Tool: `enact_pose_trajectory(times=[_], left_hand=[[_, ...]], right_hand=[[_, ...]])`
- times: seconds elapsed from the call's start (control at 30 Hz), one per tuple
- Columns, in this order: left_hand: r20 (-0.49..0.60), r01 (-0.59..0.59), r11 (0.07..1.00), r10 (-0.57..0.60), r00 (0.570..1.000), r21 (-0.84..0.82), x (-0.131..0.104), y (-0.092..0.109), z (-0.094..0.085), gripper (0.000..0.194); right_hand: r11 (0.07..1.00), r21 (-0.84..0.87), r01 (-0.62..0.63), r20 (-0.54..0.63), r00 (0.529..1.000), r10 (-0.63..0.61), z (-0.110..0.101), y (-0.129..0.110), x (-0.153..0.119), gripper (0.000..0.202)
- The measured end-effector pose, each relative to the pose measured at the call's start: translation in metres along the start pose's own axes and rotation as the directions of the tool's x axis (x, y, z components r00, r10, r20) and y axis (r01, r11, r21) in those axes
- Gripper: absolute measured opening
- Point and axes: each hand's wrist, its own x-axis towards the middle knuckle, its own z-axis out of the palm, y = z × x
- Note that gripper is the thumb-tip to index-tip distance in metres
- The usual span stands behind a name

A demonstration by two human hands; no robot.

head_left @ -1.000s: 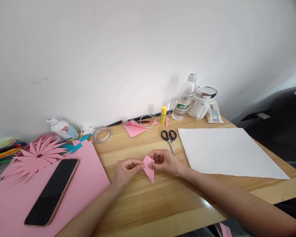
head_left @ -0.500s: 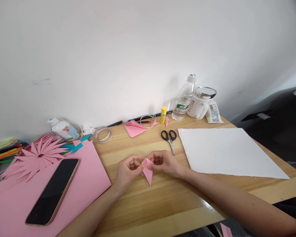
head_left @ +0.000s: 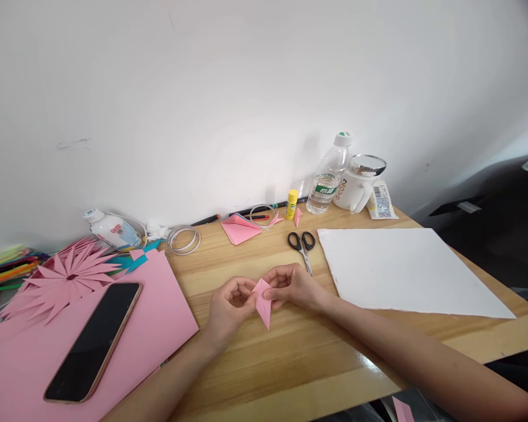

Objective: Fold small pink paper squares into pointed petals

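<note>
A small kite-shaped piece of folded pink paper (head_left: 263,306) is pinched between my two hands above the wooden table, its long point toward me. My left hand (head_left: 233,302) grips its left edge with thumb and fingers. On the other edge, the thumb of my right hand (head_left: 293,287) presses the front while the fingers curl behind, partly hidden. Black-handled scissors (head_left: 302,249) lie just beyond my right hand. Farther back rests a stack of pink paper squares (head_left: 241,228), near a yellow glue stick (head_left: 291,205) and a small folded pink piece (head_left: 298,217).
To the left, a phone (head_left: 94,343) lies on large pink sheets (head_left: 158,316) beside a pink paper flower (head_left: 73,275). A white board (head_left: 405,269) covers the right side. A water bottle (head_left: 328,179), a mug (head_left: 356,187) and tape rolls (head_left: 183,240) stand or lie along the wall.
My right fingers have shifted slightly on the folded paper, and its upper part now looks flatter, forming a fuller kite shape. Both hands stay in nearly the same place.
</note>
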Motion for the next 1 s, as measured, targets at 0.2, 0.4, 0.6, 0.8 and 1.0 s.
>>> enact_pose_trajectory(times=[0.2, 0.4, 0.6, 0.8, 1.0], left_hand=[[0.034, 0.039, 0.996, -0.036, 0.999, -0.077, 0.002, -0.001, -0.001, 0.023], [0.316, 0.223, 0.974, -0.200, 0.928, -0.038, 0.005, -0.004, -0.004, 0.035], [0.240, 0.157, 0.988, -0.152, 0.959, -0.001, 0.005, -0.003, -0.004, 0.035], [0.180, 0.082, 0.994, -0.095, 0.979, 0.075, 0.005, -0.001, -0.006, 0.033], [0.205, 0.123, 0.992, -0.127, 0.970, 0.032, 0.005, 0.000, -0.005, 0.030]], right_hand=[[0.999, -0.007, 0.045, -0.031, 0.998, -0.045, 0.003, -0.003, -0.001, 0.044], [0.994, -0.018, 0.108, -0.048, 0.993, -0.109, 0.004, -0.001, -0.002, 0.038], [0.996, -0.017, 0.086, 0.017, 0.996, -0.086, -0.003, -0.001, -0.001, 0.034], [0.997, -0.005, 0.083, 0.055, 0.995, -0.082, -0.005, -0.002, -0.003, 0.036], [0.979, -0.058, 0.196, 0.008, 0.981, -0.196, 0.002, 0.004, -0.003, 0.027]])
